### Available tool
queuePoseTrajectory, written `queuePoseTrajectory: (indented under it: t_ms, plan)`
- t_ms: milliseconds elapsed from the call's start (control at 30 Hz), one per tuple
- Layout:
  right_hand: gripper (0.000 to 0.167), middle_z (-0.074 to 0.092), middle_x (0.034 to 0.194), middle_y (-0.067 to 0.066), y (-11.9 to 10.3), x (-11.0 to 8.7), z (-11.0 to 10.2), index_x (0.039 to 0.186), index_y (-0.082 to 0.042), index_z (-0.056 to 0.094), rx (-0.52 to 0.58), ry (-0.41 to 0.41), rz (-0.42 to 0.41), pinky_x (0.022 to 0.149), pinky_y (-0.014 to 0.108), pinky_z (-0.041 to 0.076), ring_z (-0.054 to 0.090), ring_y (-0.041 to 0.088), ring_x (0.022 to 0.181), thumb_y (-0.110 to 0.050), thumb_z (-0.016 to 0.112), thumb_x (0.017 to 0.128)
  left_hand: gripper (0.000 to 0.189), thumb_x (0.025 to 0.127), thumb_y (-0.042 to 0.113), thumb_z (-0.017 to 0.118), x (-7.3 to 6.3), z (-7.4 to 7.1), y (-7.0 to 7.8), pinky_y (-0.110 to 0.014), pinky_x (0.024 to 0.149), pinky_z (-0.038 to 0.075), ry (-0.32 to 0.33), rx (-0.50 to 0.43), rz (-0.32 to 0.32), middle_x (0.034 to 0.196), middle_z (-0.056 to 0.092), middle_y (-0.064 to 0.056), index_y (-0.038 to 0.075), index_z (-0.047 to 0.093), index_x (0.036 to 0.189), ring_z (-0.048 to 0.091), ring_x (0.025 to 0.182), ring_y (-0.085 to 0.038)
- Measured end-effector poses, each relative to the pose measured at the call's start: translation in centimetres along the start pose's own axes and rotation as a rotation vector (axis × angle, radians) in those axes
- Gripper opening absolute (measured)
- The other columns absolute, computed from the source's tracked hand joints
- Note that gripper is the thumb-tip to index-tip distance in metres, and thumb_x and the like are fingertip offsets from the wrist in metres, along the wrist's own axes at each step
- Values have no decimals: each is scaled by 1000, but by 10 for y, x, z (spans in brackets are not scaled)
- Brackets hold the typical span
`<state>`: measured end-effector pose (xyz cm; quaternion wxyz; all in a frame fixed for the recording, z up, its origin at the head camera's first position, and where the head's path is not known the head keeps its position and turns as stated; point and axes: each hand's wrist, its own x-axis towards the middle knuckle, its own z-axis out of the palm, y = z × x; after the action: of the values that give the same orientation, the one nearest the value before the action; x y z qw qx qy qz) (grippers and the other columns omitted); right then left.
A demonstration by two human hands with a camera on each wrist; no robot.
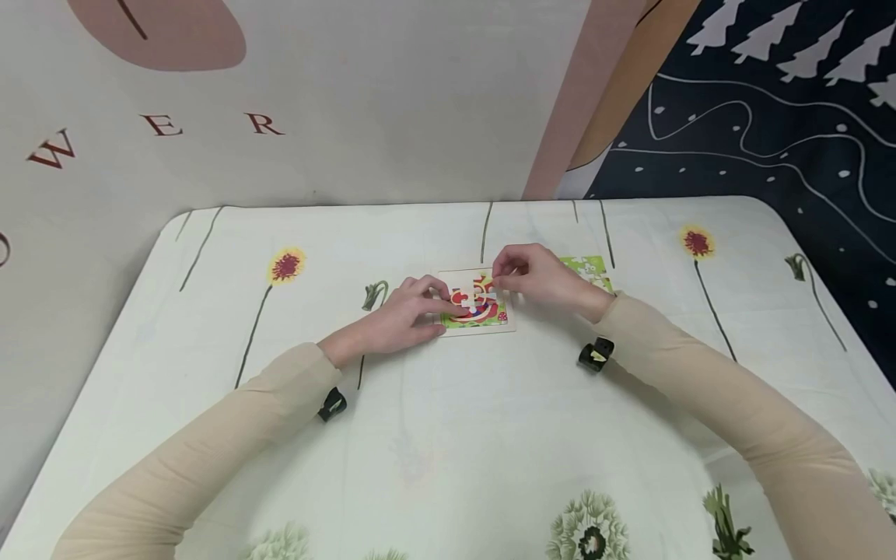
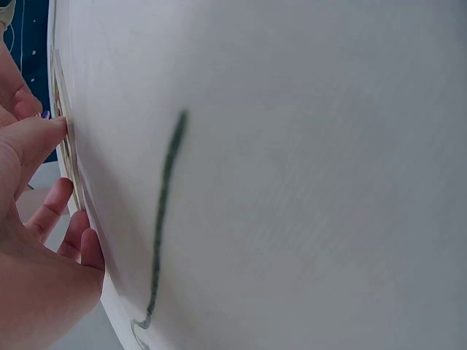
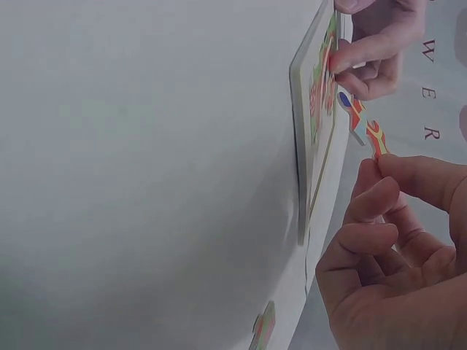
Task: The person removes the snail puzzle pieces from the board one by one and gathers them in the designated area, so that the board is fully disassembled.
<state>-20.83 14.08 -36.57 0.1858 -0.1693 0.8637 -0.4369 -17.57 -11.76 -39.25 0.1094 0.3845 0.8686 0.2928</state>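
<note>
A small puzzle board [image 1: 478,333] with a pale frame lies on the table, its red and green picture partly filled. My left hand [image 1: 406,315] rests over its left side, and a fingertip presses on the picture. In the left wrist view the left hand [image 2: 44,211] touches the board's edge. My right hand [image 1: 535,274] is at the board's upper right. In the right wrist view the right hand [image 3: 401,240] pinches a red and yellow puzzle piece [image 3: 375,137] between thumb and forefinger, raised above the board [image 3: 303,146]. How far that piece extends is hard to tell.
More green puzzle pieces [image 1: 589,268] lie beyond the right wrist, partly hidden by it. The table carries a white cloth [image 1: 448,443] with printed flowers. Behind it hang a lettered pale backdrop [image 1: 392,117] and a dark cloth with trees [image 1: 763,117].
</note>
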Motion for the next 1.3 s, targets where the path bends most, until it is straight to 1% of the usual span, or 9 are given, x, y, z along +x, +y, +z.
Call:
queuePoseTrajectory:
  t_ms: [200, 433, 533, 733, 900, 1067, 1100, 1167, 1300]
  plan:
    - [8, 62, 94, 9, 5, -3, -6, 100, -3, 64, 1, 9, 22, 68, 29, 43, 54, 22, 83, -3, 61, 92, 35, 88, 9, 68, 0, -1, 1, -45, 88, 32, 2, -8, 3, 124, 49, -11, 12, 68, 123, 41, 103, -29]
    - [10, 61, 97, 11, 11, -10, -13, 101, -3, 64, -4, 26, 39, 70, 31, 43, 54, 23, 86, -8, 63, 93, 36, 89, 8, 67, 0, 1, 2, -44, 87, 33, 9, -5, 12, 124, 50, -11, 12, 68, 124, 41, 103, -29]
    - [12, 62, 98, 11, 17, -14, -18, 103, -3, 64, -3, 30, 34, 70, 31, 45, 56, 24, 86, -9, 64, 93, 35, 89, 7, 66, 0, 1, 2, -44, 88, 33, 8, -8, 9, 124, 50, -11, 12, 68, 124, 41, 104, -29]
    - [13, 63, 94, 11, 27, -23, -30, 104, -1, 67, -9, 54, -12, 69, 27, 44, 56, 23, 82, -7, 63, 92, 35, 88, 6, 67, -1, 0, 2, -46, 88, 32, 7, -12, 9, 123, 49, -11, 11, 68, 123, 41, 104, -30]
    - [15, 63, 95, 10, 31, -28, -40, 105, -1, 67, -2, 67, -6, 69, 26, 44, 55, 20, 82, -9, 63, 93, 36, 88, 6, 67, 0, 0, 0, -47, 88, 31, 10, -11, 19, 121, 49, -10, 12, 68, 123, 40, 103, -31]
    - [17, 63, 98, 10, 33, -31, -46, 106, -1, 67, -2, 80, -8, 68, 25, 43, 55, 18, 83, -9, 63, 93, 36, 88, 6, 66, 0, 1, -1, -47, 88, 31, 8, -8, 17, 121, 48, -10, 12, 68, 124, 40, 104, -31]
    - [17, 63, 98, 10, 34, -31, -47, 106, 0, 67, -6, 82, -7, 67, 25, 43, 54, 18, 82, -9, 63, 93, 36, 88, 6, 66, 0, 1, -1, -47, 88, 31, 7, -8, 15, 121, 49, -10, 12, 68, 124, 40, 104, -31]
    - [16, 62, 97, 10, 34, -33, -49, 105, -2, 67, -10, 86, 11, 60, 26, 41, 53, 18, 77, -10, 63, 93, 36, 88, 6, 66, 0, 1, 0, -47, 88, 31, 6, -7, 11, 122, 49, -10, 12, 68, 123, 40, 104, -31]
    - [15, 60, 94, 10, 37, -35, -53, 106, -4, 66, -20, 79, 53, 48, 28, 36, 48, 20, 63, -12, 62, 94, 36, 88, 6, 66, 0, 0, 1, -47, 87, 31, 3, -8, 4, 122, 49, -11, 12, 68, 123, 40, 104, -31]
